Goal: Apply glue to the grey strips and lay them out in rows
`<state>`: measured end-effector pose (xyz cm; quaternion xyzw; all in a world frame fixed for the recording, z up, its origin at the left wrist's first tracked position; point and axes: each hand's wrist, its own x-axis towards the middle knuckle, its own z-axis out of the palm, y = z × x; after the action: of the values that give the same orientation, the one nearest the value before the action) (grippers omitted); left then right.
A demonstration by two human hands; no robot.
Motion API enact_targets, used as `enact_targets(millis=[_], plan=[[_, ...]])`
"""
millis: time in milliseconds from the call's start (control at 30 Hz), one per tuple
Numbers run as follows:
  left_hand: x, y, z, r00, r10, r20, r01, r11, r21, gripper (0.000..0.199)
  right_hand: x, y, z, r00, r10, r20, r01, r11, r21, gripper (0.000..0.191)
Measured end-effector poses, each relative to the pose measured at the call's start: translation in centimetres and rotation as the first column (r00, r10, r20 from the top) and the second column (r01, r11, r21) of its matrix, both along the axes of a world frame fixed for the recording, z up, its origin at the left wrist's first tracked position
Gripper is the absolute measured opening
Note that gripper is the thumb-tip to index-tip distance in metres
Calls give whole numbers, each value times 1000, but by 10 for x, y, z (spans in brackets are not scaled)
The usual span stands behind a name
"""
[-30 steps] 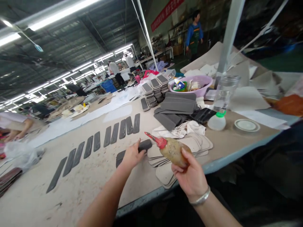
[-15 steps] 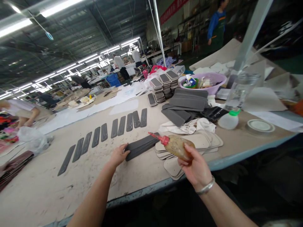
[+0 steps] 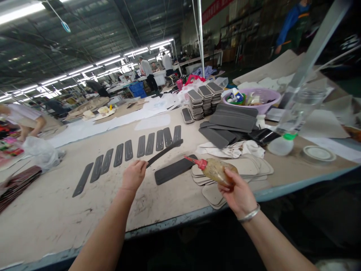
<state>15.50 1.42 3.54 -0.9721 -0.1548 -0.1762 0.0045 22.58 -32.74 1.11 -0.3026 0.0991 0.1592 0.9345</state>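
Pinched in my left hand is the near end of a dark grey strip, lifted and seen nearly edge-on. Beneath and right of it, a wider dark grey piece lies on the table. My right hand grips a yellowish glue bottle, whose red nozzle points left over that piece's right end. Several dark strips, many with a shiny surface, lie in a slanting row beyond my left hand. Beige rounded panels are stacked behind and below the bottle.
Stacked grey-topped pieces, loose dark panels, a white cloth and a purple basin stand at the back right. A small round bottle and a lid are further right. A person bends at the far left.
My left hand has moved left and raised one strip off the dark pile. My right hand still holds the bottle. The whole view has shifted slightly.
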Motion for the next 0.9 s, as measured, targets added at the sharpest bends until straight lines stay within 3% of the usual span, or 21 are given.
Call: enact_targets(millis=[100,200,300,400,600,700,767,867,900], plan=[[-52,-13,9,990,-90,104,67,975,212,23,-5,2,0,997,38,68,-35,999,-41,28],[-107,-33,-7,974,-225,26,210,942,261,17,-13,6,1,991,94,96,-85,992,-94,34],[-141,-51,-36,949,-307,-75,316,929,191,17,-25,14,2,985,145,91,-127,977,-173,41],[-154,-61,-54,950,-294,-104,301,952,61,19,-38,23,3,970,228,84,-197,941,-275,50],[-166,-56,-52,956,-285,-68,266,941,-209,23,-56,42,-12,941,334,61,-262,830,-492,58],[-172,-48,-54,958,-284,-42,266,931,-250,22,-58,55,-25,941,290,173,-138,797,-589,46],[-175,-46,-55,957,-287,-41,268,929,-254,21,-63,60,-27,899,316,302,-25,726,-687,42],[-178,-47,-55,953,-300,-33,281,921,-269,23,-73,61,-21,722,453,523,207,580,-788,43],[-178,-47,-55,954,-299,-28,280,919,-278,24,-77,62,-19,632,488,602,300,562,-771,42]])
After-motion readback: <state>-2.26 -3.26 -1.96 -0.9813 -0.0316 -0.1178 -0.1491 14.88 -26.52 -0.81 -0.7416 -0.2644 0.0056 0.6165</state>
